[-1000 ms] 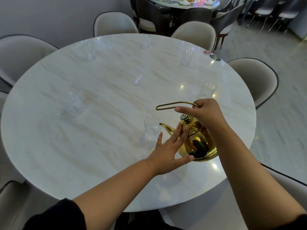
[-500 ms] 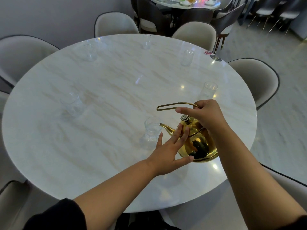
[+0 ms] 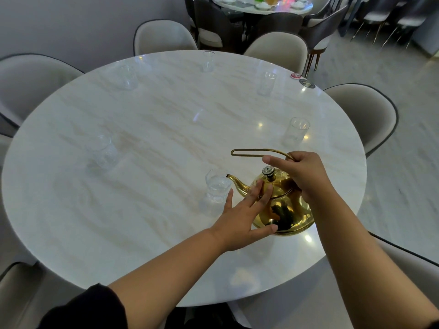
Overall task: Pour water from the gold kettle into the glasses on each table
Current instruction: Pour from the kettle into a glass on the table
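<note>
The gold kettle (image 3: 285, 207) hangs tilted over the round marble table (image 3: 147, 143), its spout tip at the rim of the nearest glass (image 3: 217, 186), which holds some water. My right hand (image 3: 301, 173) grips the kettle's wire handle near its back end. My left hand (image 3: 244, 210) has straight fingers pressed against the kettle's body and lid edge. Several other clear glasses stand around the table: one at the right (image 3: 295, 131), one at the left (image 3: 103, 151), and others at the far side (image 3: 266, 83).
Pale upholstered chairs (image 3: 363, 112) ring the table. Two small round discs (image 3: 306, 83) lie at the far right rim. A second set table (image 3: 261, 5) with dark chairs stands behind. Open tiled floor (image 3: 403, 174) lies to the right.
The kettle's spout has moved left and up to the nearest glass's rim. Both hands keep their places on the kettle.
</note>
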`<control>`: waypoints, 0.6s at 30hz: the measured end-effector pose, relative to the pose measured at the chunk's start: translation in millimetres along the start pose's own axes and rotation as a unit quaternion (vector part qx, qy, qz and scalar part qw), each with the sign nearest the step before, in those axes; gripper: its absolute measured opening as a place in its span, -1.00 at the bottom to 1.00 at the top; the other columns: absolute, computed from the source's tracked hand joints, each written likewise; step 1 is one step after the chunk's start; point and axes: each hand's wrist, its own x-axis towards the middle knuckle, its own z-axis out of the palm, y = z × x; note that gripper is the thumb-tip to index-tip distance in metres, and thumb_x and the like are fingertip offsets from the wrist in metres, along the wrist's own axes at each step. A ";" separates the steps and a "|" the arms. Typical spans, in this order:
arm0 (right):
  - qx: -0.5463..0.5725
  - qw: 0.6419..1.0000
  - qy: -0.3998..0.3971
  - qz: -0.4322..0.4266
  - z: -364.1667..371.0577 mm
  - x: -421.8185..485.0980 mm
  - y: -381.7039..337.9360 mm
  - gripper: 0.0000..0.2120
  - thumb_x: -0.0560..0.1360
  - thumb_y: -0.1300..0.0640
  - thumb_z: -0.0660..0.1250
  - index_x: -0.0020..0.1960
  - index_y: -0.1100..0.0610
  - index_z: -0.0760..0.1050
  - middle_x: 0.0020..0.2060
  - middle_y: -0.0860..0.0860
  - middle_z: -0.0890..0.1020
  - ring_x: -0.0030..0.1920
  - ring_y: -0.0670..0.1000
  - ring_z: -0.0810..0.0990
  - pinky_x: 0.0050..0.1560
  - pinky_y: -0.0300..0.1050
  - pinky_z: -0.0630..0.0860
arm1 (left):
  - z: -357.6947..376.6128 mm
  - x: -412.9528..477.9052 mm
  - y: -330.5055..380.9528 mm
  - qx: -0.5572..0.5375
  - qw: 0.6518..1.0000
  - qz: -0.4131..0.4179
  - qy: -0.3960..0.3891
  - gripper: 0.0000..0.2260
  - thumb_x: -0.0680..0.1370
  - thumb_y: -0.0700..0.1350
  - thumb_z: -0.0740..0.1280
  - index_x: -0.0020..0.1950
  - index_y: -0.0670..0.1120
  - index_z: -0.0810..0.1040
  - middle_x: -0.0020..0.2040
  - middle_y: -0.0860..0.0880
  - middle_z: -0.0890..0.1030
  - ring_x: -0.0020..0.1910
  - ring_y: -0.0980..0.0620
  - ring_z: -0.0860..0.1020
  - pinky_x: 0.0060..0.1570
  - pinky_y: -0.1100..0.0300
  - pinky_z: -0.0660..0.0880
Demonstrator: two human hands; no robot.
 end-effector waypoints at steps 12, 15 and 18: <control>0.181 0.983 0.016 0.037 -17.1 -31.9 29.5 -0.54 0.09 -0.02 0.62 -0.28 0.18 0.42 -0.50 -0.01 0.37 -0.40 0.00 0.46 -0.29 -0.13 0.45 | 4.4 -14.8 15.4 -0.011 1.000 -0.007 0.022 -0.35 0.55 0.23 0.15 0.50 0.23 -0.18 0.52 0.18 -0.28 0.49 0.09 -0.32 0.38 -0.11 -0.37; 0.201 0.979 0.007 0.036 -13.9 -47.9 27.9 -0.52 0.09 -0.03 0.61 -0.19 0.18 0.46 -0.43 0.04 0.40 -0.32 0.07 0.50 -0.25 -0.07 0.49 | 8.6 -31.1 24.2 -0.018 0.998 -0.017 0.054 -0.36 0.55 0.20 0.18 0.50 0.22 -0.13 0.52 0.19 -0.28 0.49 0.12 -0.30 0.40 -0.09 -0.33; 0.211 0.977 -0.015 0.025 -5.7 -65.2 22.7 -0.58 0.14 0.01 0.59 -0.23 0.18 0.44 -0.50 -0.02 0.39 -0.37 0.02 0.49 -0.27 -0.09 0.49 | 13.3 -53.6 31.0 -0.041 0.994 -0.030 0.097 -0.39 0.56 0.17 0.20 0.50 0.23 -0.08 0.52 0.19 -0.27 0.49 0.17 -0.27 0.40 -0.05 -0.31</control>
